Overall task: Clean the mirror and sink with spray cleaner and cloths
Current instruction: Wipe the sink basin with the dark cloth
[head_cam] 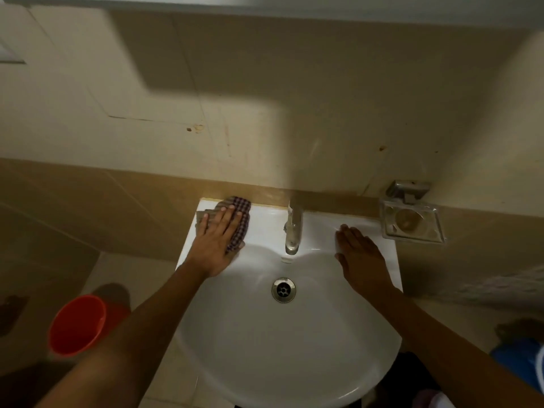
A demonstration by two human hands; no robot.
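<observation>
- Fingers (232, 214) of my left hand (216, 242) lie spread and flat on a checked, purple-and-white cloth (240, 222), pressing it down rather than clutching it; nothing is pinched inside the palm.
- That cloth sits on the back left corner of the white ceramic sink (294, 363), on the flat ledge just beside the wall, with a plain brownish part of it sticking out past my thumb side.
- My right hand (360, 254) rests open and flat on the right ledge of the sink, palm down, holding nothing.
- Between my two hands stands the chrome tap (294, 231), its spout pointing into the bowl, apart from both hands.
- Below the tap lies the round metal drain (283, 290) in the middle of the bowl.
- A clear soap dish on a metal bracket (412, 223) hangs on the beige tiled wall (265, 128), just right of the sink.
- An orange plastic bucket (77, 325) stands on the floor to the left, under my left forearm.
</observation>
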